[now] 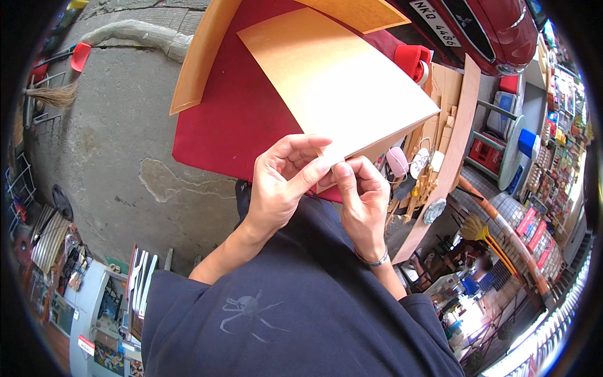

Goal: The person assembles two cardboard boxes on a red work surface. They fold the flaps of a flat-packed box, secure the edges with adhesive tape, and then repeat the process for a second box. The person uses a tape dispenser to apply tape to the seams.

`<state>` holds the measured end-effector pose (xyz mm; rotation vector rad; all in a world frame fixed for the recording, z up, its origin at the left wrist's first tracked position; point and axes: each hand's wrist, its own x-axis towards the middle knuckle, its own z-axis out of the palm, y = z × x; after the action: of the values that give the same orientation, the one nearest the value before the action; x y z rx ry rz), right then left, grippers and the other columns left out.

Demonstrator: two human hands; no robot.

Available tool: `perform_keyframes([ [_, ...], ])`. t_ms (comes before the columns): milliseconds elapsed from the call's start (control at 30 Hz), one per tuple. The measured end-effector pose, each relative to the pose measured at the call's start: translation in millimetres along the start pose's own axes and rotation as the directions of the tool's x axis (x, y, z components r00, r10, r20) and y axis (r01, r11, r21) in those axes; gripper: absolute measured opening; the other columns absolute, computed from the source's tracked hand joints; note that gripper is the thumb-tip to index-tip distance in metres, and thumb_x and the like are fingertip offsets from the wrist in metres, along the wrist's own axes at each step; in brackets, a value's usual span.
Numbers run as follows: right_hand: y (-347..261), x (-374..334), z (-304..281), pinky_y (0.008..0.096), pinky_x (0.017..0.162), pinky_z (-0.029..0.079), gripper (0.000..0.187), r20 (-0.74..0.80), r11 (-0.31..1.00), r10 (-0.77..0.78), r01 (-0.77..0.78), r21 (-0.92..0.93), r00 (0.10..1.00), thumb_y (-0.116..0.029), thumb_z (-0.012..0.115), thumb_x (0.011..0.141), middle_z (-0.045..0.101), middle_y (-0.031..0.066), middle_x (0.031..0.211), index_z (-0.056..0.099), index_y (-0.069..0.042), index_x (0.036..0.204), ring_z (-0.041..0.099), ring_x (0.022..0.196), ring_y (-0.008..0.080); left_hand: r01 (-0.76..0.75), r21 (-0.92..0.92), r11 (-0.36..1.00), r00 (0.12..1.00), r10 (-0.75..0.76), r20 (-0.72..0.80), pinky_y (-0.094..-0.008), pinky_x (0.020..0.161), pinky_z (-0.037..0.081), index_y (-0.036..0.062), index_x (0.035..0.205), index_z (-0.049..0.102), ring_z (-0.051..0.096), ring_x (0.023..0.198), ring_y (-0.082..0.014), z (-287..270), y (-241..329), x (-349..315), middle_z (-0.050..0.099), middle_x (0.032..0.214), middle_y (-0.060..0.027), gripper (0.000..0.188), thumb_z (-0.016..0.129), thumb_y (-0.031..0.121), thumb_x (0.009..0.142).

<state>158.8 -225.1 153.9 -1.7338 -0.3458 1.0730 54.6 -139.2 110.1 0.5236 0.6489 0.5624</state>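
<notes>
A large tan sheet (282, 56), like stiff card or a big flat envelope, slants over a dark red covered surface (220, 135). Strong light washes out its middle, and a second layer shows along its right edge. My left hand (286, 176) is at its near corner, fingers curled and thumb pressed to the edge. Close beside it, my right hand (361, 198) pinches the same corner between thumb and bent forefinger. What lies under the fingertips is hidden. More tan pieces, one at the left (204, 56) and one at the far side (361, 12), rest on the red surface.
A red tape dispenser (412, 61) stands at the red surface's right side. Beyond are a wooden board (461, 125), a pink rounded thing (397, 161) and wood scraps. A dark red car (496, 31) is at far right. Concrete ground (119, 132) and a broom (53, 94) lie left.
</notes>
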Motion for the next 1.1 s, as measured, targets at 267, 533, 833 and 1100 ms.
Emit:
perform_keyframes([
  [267,-0.4,10.7,1.3,0.0240,0.072,0.052,0.023,0.026,1.000,-0.022,0.022,-0.021,0.999,-0.017,0.055,0.102,0.067,0.0065,0.081,0.058,0.001,0.088,0.063,0.075,0.0099,0.112,-0.050,0.992,0.991,-0.116,-0.070,-0.0218,0.078,0.051,-0.0012,0.105,0.064,0.065,0.084,-0.0078,3.3,7.6,14.2,0.070,0.092,-0.0065,0.017,0.069,0.001,0.089],
  [533,3.8,11.0,3.1,0.0238,0.072,0.052,0.022,0.012,0.999,-0.034,0.033,0.028,0.999,-0.016,0.054,0.102,0.066,0.0069,0.081,0.057,0.001,0.089,0.063,0.075,0.0101,0.093,-0.069,0.993,0.982,-0.103,-0.160,-0.0245,0.080,0.050,-0.0026,0.116,0.049,0.064,0.087,-0.0103,12.5,10.0,14.4,0.068,0.096,-0.0106,0.036,0.071,0.004,0.088],
  [833,6.3,9.7,2.3,0.0243,0.073,0.053,0.021,0.004,0.998,-0.044,0.044,0.055,0.999,-0.016,0.054,0.102,0.066,0.0077,0.082,0.056,0.001,0.089,0.063,0.076,0.0104,0.279,-0.183,0.943,0.953,-0.296,-0.068,-0.0240,0.082,0.049,-0.0076,0.118,0.054,0.063,0.088,-0.0101,9.0,15.3,18.8,0.068,0.103,-0.0103,0.038,0.072,0.007,0.088],
  [1100,9.0,10.0,-1.7,0.0236,0.074,0.053,0.018,0.026,0.997,-0.050,0.049,0.066,0.998,-0.014,0.057,0.101,0.068,0.0065,0.081,0.059,0.001,0.092,0.063,0.077,0.0087,0.256,-0.110,0.961,0.962,-0.264,-0.067,-0.0232,0.079,0.051,-0.0101,0.114,0.057,0.065,0.085,-0.0098,8.7,16.8,26.1,0.070,0.098,-0.0123,0.038,0.075,0.007,0.084],
])
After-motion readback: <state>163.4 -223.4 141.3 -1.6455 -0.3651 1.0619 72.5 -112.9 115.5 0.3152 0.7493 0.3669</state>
